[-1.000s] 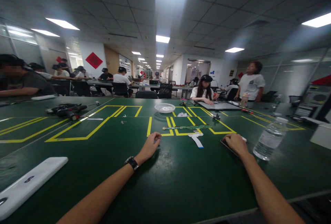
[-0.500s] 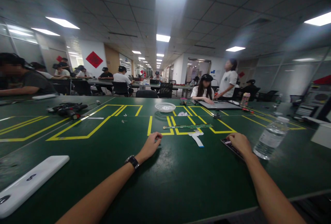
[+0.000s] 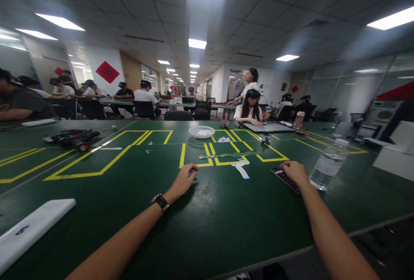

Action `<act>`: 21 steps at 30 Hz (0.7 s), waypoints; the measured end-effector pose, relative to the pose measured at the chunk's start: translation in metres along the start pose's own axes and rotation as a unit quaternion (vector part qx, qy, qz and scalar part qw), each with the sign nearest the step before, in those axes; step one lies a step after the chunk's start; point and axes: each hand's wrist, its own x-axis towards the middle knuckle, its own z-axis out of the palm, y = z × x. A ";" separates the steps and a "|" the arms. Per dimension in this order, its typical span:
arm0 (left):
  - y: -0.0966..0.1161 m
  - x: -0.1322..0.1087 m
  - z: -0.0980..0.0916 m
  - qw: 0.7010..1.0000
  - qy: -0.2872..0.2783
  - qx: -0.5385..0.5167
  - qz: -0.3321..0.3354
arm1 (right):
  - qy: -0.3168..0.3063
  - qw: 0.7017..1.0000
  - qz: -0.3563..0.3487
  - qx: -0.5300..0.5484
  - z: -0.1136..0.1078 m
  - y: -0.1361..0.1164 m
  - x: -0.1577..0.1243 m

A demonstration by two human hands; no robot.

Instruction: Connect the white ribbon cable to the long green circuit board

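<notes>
My left hand [image 3: 185, 179], with a dark watch [image 3: 160, 202] at the wrist, rests on the green table [image 3: 210, 232]. Its fingers are loosely bent and apart from the thumb, with nothing visible between them. Bent fingers of my right hand [image 3: 296, 174] touch a phone [image 3: 285, 179] that lies flat with its screen lit. A water bottle [image 3: 329, 164] stands just right of that hand. Between my hands, farther off, lie a long narrow green circuit board [image 3: 226, 155] and a white ribbon cable [image 3: 242, 171] with a blue end.
Yellow tape [image 3: 76, 176] marks boxes on the table. Beyond the board sits a white plastic basket [image 3: 201, 129]. Dark tools [image 3: 73, 138] lie left; a white power bank-like slab [image 3: 35, 232] is at near left. Across the table, a person [image 3: 250, 109] sits by a grey panel [image 3: 270, 127].
The view has turned slightly right, so the tabletop things appear farther left. The standing person across the table has moved left behind the seated one. My hands keep nearly the same places.
</notes>
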 end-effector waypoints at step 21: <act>0.005 -0.002 -0.002 1.000 -0.012 0.006 -0.009 | -0.081 0.996 -0.006 -0.033 0.013 0.014 0.011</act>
